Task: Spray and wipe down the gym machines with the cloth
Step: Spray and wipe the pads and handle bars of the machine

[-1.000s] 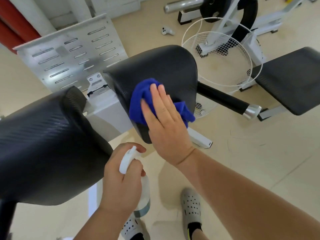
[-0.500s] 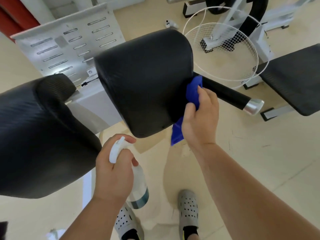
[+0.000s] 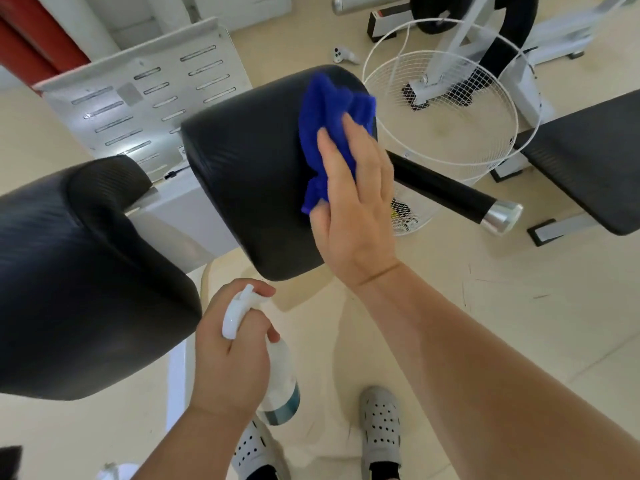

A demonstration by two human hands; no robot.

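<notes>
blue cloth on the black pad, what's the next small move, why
Probably sweep the right hand leftward, dragging the blue cloth across the black pad: the flat hand presses it at the pad's right edge, and its left part lies bare.

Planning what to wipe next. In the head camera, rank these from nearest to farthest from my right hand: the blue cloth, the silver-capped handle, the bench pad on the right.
1. Blue cloth: pressed under the right hand, on the round pad.
2. Silver-capped handle: just right of the hand.
3. Bench pad: far right.
</notes>
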